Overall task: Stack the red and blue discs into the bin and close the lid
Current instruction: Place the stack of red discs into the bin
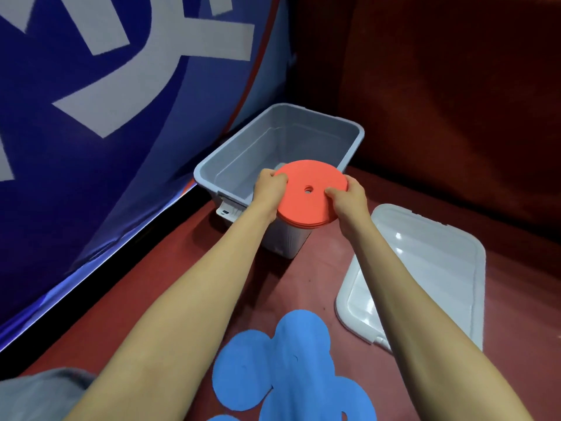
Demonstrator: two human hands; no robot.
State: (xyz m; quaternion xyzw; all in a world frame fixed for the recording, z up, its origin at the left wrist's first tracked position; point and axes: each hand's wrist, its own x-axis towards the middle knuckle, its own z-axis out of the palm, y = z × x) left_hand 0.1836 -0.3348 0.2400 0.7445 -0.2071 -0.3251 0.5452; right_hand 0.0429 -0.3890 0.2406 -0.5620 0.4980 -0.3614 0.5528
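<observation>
A stack of flat red discs (pixel 306 205) with a centre hole hangs over the near right corner of the open grey bin (pixel 243 153). My left hand (pixel 268 189) grips the stack's left edge and my right hand (pixel 349 199) grips its right edge, thumb near the hole. The bin's inside looks bare where it shows. Several blue discs (pixel 282 369) lie overlapping on the red floor close to me. The translucent white lid (pixel 431 265) lies flat on the floor to the right of the bin.
A blue banner with white lettering (pixel 106 117) rises along the left, close behind the bin. A dark red wall (pixel 455 101) stands behind and to the right. Grey clothing (pixel 39 396) shows at the bottom left corner.
</observation>
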